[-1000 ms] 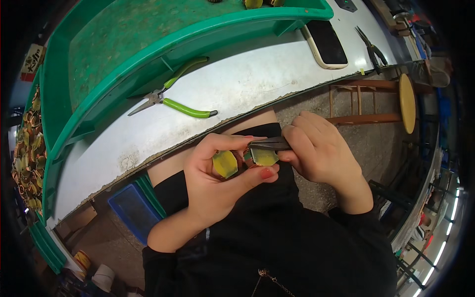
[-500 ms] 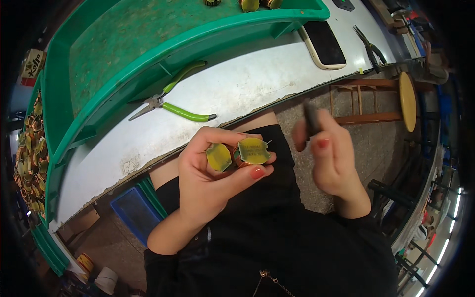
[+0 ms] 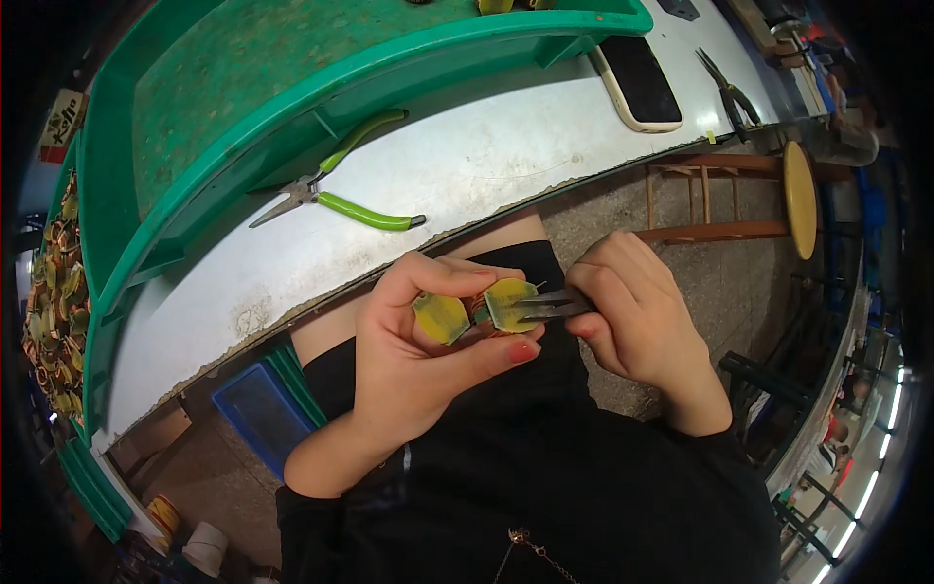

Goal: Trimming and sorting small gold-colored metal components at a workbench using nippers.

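My left hand [image 3: 404, 341] is closed around a pair of coils with yellow plates, held over my lap between thumb and fingers. The left yellow plate [image 3: 440, 318] lies near the palm. Beside it the right plate [image 3: 508, 306] faces up, with copper winding [image 3: 478, 310] showing between the two. A thin wire sticks out by the right plate's upper edge. My right hand [image 3: 637, 311] is closed on dark metal tweezers [image 3: 553, 305]. Their two spread tips reach over the right plate; whether they touch it I cannot tell. The right fingers hide the tool's rear end.
On the white table [image 3: 467, 190] lie green-handled pliers [image 3: 321, 185], a phone [image 3: 639, 86] and dark pliers [image 3: 728, 95]. A large green tray [image 3: 341, 102] stands behind, with several coils [image 3: 63, 321] heaped at far left. A blue bin [image 3: 263, 414] and a wooden stool [image 3: 801, 200] are below.
My right hand has come left and turned, bringing the tweezers' tips to the right yellow plate. The left hand keeps its hold on the coils and has hardly moved.
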`<state>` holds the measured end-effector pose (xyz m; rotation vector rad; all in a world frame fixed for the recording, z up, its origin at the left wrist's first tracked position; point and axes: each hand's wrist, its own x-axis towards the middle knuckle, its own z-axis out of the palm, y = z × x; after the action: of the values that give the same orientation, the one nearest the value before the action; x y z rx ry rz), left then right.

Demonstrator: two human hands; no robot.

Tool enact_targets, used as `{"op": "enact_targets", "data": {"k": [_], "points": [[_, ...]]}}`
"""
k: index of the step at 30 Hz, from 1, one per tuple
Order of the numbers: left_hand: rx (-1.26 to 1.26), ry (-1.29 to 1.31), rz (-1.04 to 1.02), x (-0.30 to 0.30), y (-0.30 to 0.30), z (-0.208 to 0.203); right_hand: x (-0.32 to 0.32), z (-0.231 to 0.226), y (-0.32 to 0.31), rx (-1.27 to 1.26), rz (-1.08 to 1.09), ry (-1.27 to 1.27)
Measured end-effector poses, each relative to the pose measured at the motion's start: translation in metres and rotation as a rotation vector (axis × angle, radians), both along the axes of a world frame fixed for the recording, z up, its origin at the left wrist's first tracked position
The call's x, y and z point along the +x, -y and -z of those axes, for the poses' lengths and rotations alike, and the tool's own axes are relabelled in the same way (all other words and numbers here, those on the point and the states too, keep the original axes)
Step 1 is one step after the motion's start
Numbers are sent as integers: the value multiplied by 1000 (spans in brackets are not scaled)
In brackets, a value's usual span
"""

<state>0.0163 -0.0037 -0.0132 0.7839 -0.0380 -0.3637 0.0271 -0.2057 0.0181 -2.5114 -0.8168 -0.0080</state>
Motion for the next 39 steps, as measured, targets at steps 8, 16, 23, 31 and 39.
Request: {"op": "enact_targets", "data": {"k": [8, 16, 23, 31, 39], "points": [[144, 38, 20, 0, -1, 2, 6, -2, -3, -26, -107, 83], [179, 47, 22, 0, 0, 6, 3, -4, -5, -136, -86, 101], [190, 56, 28, 2, -3, 3, 3, -5, -6, -100, -73, 123], [-162, -157, 181, 4, -11, -9, -1, -24, 6, 480, 197, -442], [-449, -290, 326, 1, -10, -1, 10, -23, 4, 295, 52, -678]]}}
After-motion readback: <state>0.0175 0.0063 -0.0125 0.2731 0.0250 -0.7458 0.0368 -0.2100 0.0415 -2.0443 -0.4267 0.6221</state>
